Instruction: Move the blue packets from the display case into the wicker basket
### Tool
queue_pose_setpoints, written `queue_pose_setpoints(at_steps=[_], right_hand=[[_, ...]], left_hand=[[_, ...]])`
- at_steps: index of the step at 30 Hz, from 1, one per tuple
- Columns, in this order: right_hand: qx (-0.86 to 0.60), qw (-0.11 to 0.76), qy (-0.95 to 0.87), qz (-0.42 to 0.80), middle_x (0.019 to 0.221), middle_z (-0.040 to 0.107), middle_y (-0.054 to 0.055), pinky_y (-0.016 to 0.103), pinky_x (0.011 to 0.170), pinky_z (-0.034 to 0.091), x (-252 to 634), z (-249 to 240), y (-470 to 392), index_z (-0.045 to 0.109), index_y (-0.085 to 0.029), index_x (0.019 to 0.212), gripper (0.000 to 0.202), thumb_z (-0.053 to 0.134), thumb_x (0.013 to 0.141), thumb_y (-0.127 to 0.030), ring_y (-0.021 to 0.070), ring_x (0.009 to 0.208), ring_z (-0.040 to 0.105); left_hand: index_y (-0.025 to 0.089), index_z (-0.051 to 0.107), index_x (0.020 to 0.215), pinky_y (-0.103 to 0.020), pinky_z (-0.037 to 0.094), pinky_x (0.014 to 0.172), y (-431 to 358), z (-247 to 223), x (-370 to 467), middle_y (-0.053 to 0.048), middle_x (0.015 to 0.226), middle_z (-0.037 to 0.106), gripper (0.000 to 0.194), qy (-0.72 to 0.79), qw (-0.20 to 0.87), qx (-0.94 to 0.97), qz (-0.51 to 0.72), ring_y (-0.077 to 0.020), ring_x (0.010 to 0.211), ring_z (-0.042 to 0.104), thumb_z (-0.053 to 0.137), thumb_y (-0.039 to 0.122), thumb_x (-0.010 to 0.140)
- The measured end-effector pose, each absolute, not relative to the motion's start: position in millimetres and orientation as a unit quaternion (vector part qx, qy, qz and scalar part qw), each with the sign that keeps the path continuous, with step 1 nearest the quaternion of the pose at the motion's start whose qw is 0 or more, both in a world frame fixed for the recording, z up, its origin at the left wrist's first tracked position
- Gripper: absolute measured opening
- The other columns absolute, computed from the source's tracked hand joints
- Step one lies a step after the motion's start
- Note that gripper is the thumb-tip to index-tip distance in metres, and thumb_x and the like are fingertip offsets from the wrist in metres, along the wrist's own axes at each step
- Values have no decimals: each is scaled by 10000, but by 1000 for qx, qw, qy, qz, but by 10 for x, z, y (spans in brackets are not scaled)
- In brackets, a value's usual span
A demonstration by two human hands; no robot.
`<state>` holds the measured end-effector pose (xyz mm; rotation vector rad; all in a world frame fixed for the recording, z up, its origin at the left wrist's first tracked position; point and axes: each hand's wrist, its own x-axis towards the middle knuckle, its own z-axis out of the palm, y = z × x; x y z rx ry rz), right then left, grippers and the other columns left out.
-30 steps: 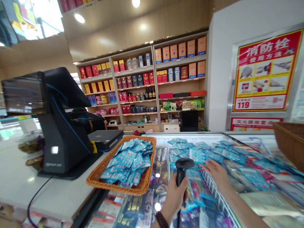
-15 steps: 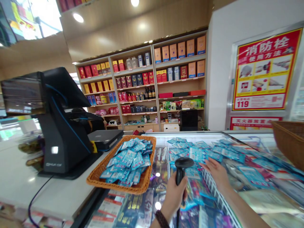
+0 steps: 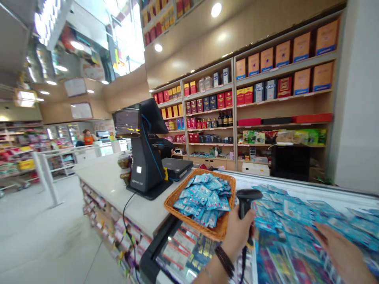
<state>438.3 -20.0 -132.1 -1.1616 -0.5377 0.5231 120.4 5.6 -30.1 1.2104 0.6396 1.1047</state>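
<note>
My left hand [image 3: 239, 225] is wrapped round the handle of a black barcode scanner [image 3: 248, 195], held upright with its cable hanging below. A dark bracelet circles that wrist. To the left of the scanner sits an orange wicker basket [image 3: 174, 201] heaped with small blue packets [image 3: 204, 195]. At the right, my right hand [image 3: 340, 244] is somewhat blurred, its fingers stretched out over loose blue packets [image 3: 299, 211] spread in the glass-topped case. Whether the fingertips touch a packet I cannot tell. Colourful bags [image 3: 284, 256] lie below the packets.
A black checkout terminal [image 3: 145, 154] and a flat dark device [image 3: 176, 167] stand on the white counter [image 3: 118, 189], a cable hanging off its front. Shelves [image 3: 233, 118] of boxed goods line the back wall. Far left, a person in orange [image 3: 88, 138] is behind railings [image 3: 56, 173].
The view has swung left, so the basket, terminal and hands appear further right. The scanner now stands nearer the basket's right edge. My right hand stays over the loose packets.
</note>
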Motion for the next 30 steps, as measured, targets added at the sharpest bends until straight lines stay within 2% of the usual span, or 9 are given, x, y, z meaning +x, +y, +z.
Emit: queue_pose_setpoints(at_steps=[3,5,7,10,13,17,21,26,30], right_hand=[[-548,774,-224,225,885,841,124,804,1140,803,4046,-1146,143,712,-442,883,476,958,588,-723,541,1005,956],[-529,773,-257,237,836,833,98,790,1118,812,3751,-945,380,717,-401,864,470,953,617,-724,508,940,957],[-508,770,-286,261,783,809,69,712,1025,847,3422,-704,619,715,-376,860,483,988,613,-688,455,863,949],[-493,741,-330,315,800,817,72,629,1028,848,2893,-333,977,745,-375,885,453,1048,615,-577,460,972,965],[-474,702,-389,363,827,852,88,641,1140,810,2358,-29,1306,816,-370,922,341,1038,737,-551,481,1110,969],[-436,672,-437,409,941,929,150,578,1184,767,1773,208,1578,805,-329,862,205,1002,856,-386,452,1245,962],[-414,663,-442,440,1064,975,147,522,1239,737,1595,250,1570,862,-296,901,120,952,844,-241,424,1322,952],[-437,664,-435,423,1105,989,116,563,1320,711,2120,0,1297,913,-326,919,135,969,797,-329,420,1340,944],[-491,686,-403,356,1078,988,122,657,1372,673,2877,-369,935,911,-325,901,288,982,677,-492,465,1292,943]], left_hand=[[286,610,899,-270,352,470,212,-124,835,87,641,574,689,297,597,541,512,-111,459,493,1067,798,846],[285,616,906,-265,356,474,306,-24,559,91,640,570,669,315,570,545,528,-113,456,501,1060,785,872],[287,604,878,-258,350,470,391,56,281,95,627,561,674,339,542,544,543,-112,450,498,1059,785,881],[282,610,861,-245,357,466,493,130,-110,84,635,595,681,369,503,537,567,-112,457,516,1074,781,868],[278,608,820,-236,354,464,559,143,-437,78,602,587,669,403,475,524,581,-112,448,508,1089,741,866],[279,592,774,-224,352,471,588,87,-737,80,540,542,667,437,449,501,597,-108,445,493,1102,697,878],[285,584,776,-231,370,462,556,49,-855,91,553,538,715,434,452,488,607,-106,439,483,1117,757,842],[279,593,797,-229,384,466,483,60,-746,74,602,581,709,411,468,500,602,-104,459,513,1124,746,846],[281,592,804,-230,390,465,435,43,-492,74,603,581,742,370,489,532,583,-107,462,508,1094,826,837]])
